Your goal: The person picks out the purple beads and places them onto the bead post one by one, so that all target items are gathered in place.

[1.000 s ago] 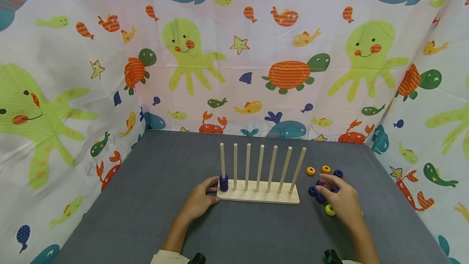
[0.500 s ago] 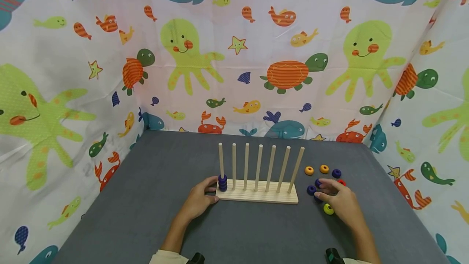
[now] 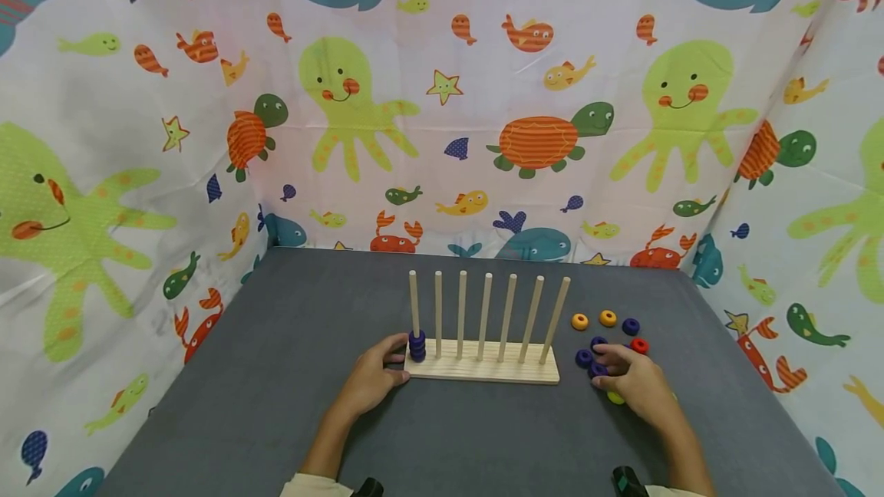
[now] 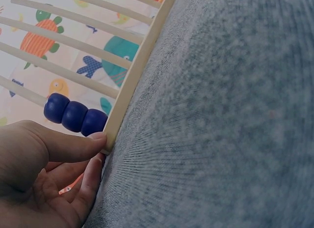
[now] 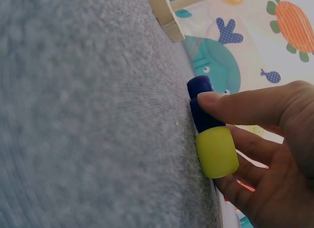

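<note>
A pale wooden peg board (image 3: 483, 370) with a row of upright pegs stands mid-table. Dark blue beads (image 4: 73, 116) are stacked on its leftmost peg. My left hand (image 3: 369, 382) grips the board's left end, thumb at the front edge. To the right of the board, my right hand (image 3: 638, 388) is down among loose beads. Its thumb and fingers pinch a blue bead (image 5: 206, 115), which is low at the tabletop. A yellow-green bead (image 5: 217, 152) sits close by, partly under the hand in the head view. Another blue bead (image 3: 584, 358) lies just left of the fingertips.
Two orange beads (image 3: 579, 321), a blue bead (image 3: 631, 326) and a red bead (image 3: 639, 345) lie behind the right hand. Grey cloth (image 3: 304, 313) covers the table. A curtain printed with sea animals (image 3: 442, 129) encloses the back and sides.
My right hand has shifted slightly toward me and lower among the beads, closing around a blue one. The red bead has come into sight behind it. My left hand keeps its hold on the board.
</note>
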Action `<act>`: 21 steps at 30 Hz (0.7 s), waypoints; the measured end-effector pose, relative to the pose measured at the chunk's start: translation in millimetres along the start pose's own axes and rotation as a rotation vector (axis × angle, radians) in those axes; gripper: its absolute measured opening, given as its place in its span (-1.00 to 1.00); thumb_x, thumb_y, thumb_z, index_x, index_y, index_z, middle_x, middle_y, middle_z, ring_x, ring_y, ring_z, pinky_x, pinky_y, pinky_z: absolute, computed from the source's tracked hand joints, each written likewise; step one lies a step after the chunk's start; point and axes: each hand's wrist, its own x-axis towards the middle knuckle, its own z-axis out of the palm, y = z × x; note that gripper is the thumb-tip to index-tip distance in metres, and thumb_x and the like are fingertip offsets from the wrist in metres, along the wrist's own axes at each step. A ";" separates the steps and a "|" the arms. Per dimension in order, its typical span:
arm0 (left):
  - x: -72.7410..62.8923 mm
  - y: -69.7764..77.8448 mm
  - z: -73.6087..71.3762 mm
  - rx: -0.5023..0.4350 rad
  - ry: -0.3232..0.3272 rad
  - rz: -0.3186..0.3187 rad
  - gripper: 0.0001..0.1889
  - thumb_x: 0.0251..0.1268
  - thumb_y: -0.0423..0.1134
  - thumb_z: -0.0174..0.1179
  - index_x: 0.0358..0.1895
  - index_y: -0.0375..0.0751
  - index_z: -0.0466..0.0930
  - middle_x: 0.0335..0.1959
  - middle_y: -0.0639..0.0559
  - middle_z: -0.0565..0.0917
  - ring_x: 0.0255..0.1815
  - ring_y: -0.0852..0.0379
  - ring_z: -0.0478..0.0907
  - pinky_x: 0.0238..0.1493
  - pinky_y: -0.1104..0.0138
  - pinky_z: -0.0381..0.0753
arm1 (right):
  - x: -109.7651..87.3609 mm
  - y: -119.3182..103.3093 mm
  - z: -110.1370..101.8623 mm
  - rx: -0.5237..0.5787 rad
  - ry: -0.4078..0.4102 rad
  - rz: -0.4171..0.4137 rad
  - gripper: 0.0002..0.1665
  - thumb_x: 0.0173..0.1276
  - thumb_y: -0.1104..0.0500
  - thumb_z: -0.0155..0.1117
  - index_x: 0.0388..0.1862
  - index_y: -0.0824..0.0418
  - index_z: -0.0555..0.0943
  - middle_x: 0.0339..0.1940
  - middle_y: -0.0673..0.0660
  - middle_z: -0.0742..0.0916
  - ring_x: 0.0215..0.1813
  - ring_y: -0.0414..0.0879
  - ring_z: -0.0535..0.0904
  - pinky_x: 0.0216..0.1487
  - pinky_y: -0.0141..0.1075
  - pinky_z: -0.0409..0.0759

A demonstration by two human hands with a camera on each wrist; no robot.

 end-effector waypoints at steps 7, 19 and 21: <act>1.6 1.1 -0.2 0.028 -0.004 -0.006 -0.31 0.28 -0.53 0.37 0.50 -0.26 0.47 0.44 -0.25 0.57 0.32 -0.20 0.63 0.25 -0.08 0.63 | -0.7 -1.4 -2.8 -0.014 -0.009 0.004 -0.35 0.32 0.18 0.58 0.37 0.27 0.63 0.17 0.36 0.76 0.14 0.24 0.72 0.14 0.15 0.69; 1.0 -0.9 -1.4 0.017 -0.005 -0.011 -0.31 0.29 -0.54 0.35 0.51 -0.26 0.46 0.44 -0.25 0.57 0.33 -0.20 0.62 0.28 -0.11 0.60 | -4.6 -6.7 -5.9 -0.021 0.068 0.004 -0.42 0.40 -0.01 0.53 0.25 0.32 0.70 -0.02 0.25 0.78 -0.01 0.09 0.68 -0.12 -0.14 0.60; 1.0 -0.2 -1.4 0.018 -0.005 -0.010 -0.32 0.30 -0.53 0.35 0.51 -0.26 0.46 0.44 -0.26 0.57 0.33 -0.20 0.62 0.28 -0.11 0.60 | -5.4 -7.6 -5.3 -0.014 0.086 -0.006 -0.42 0.40 -0.02 0.53 0.24 0.31 0.70 -0.01 0.25 0.78 0.00 0.10 0.68 -0.12 -0.15 0.61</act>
